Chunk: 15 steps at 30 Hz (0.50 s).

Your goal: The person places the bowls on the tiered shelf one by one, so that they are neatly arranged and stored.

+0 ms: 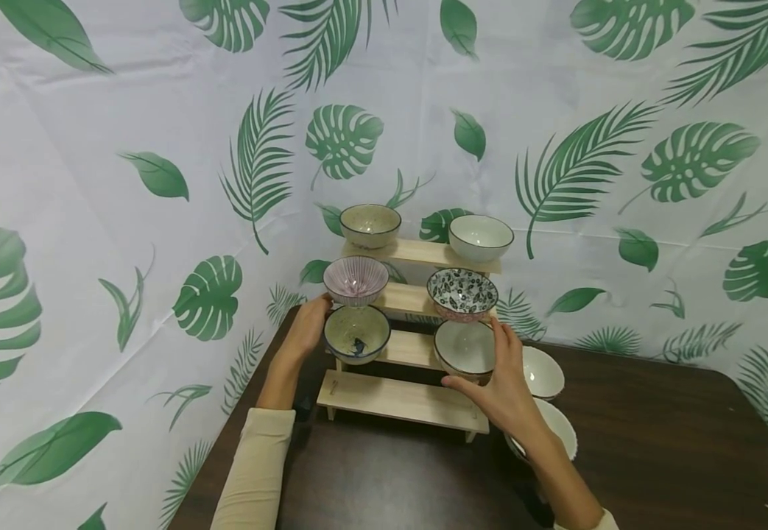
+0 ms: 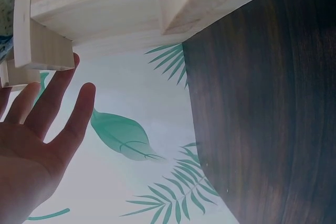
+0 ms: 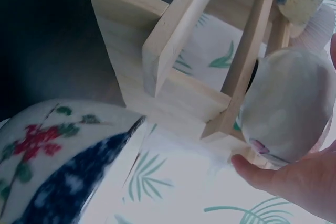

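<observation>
A stepped wooden rack (image 1: 397,398) carries bowls on its upper tiers. On the tier above the lowest, a white bowl (image 1: 464,346) sits at the right end, and my right hand (image 1: 509,390) holds it with thumb in front and fingers along its right side. In the right wrist view, that bowl (image 3: 289,106) lies between thumb and fingers. My left hand (image 1: 304,329) is at the rack's left side, near a speckled beige bowl (image 1: 357,335) and a purple-striped bowl (image 1: 356,280). The left wrist view shows that hand (image 2: 37,145) with extended fingers, fingertips at the rack's wooden end.
Higher up are a black-and-white patterned bowl (image 1: 462,293), a tan bowl (image 1: 370,224) and a pale bowl (image 1: 481,237). Two white bowls, one nearer (image 1: 559,427) and one farther (image 1: 543,373), stand right of the rack on the dark table (image 1: 662,434). Leaf-print cloth (image 1: 423,132) hangs behind.
</observation>
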Each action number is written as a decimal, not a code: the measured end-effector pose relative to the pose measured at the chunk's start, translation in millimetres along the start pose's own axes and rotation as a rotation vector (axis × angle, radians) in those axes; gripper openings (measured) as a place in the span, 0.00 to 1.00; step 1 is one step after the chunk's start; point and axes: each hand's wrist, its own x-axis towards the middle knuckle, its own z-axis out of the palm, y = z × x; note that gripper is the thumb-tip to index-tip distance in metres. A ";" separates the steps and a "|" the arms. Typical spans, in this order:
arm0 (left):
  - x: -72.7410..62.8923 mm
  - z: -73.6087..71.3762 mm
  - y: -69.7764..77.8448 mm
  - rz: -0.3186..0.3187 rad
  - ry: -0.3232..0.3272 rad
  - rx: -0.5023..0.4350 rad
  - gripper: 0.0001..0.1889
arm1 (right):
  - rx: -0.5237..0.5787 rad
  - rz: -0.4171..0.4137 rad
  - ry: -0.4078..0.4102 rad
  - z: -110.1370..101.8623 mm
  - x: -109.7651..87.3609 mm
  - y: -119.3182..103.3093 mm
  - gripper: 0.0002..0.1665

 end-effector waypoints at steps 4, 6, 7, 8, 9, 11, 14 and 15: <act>-0.6 -0.2 1.1 0.004 0.004 0.001 0.30 | -0.025 0.000 -0.010 -6.4 -7.2 3.2 0.77; -0.9 -0.3 1.7 0.004 0.004 0.005 0.30 | -0.036 0.013 -0.023 -9.7 -12.6 4.7 0.78; -1.2 -0.5 2.2 0.003 0.003 0.009 0.30 | -0.040 0.021 -0.032 -11.2 -15.5 5.2 0.78; -1.4 -0.7 2.3 0.004 0.004 0.013 0.30 | -0.044 0.030 -0.039 -12.6 -18.6 5.5 0.78; -1.6 -0.9 2.4 0.004 0.005 0.017 0.30 | -0.047 0.038 -0.045 -14.0 -22.0 5.5 0.79; -1.8 -1.1 2.4 0.005 0.002 0.018 0.30 | -0.059 0.047 -0.047 -16.3 -28.1 5.5 0.79; -2.0 -1.7 1.5 0.004 0.003 0.018 0.30 | -0.074 0.043 -0.032 -19.8 -35.8 4.9 0.78; -2.1 -1.7 1.2 0.002 0.003 0.014 0.30 | -0.081 0.040 -0.027 -20.9 -38.0 4.9 0.78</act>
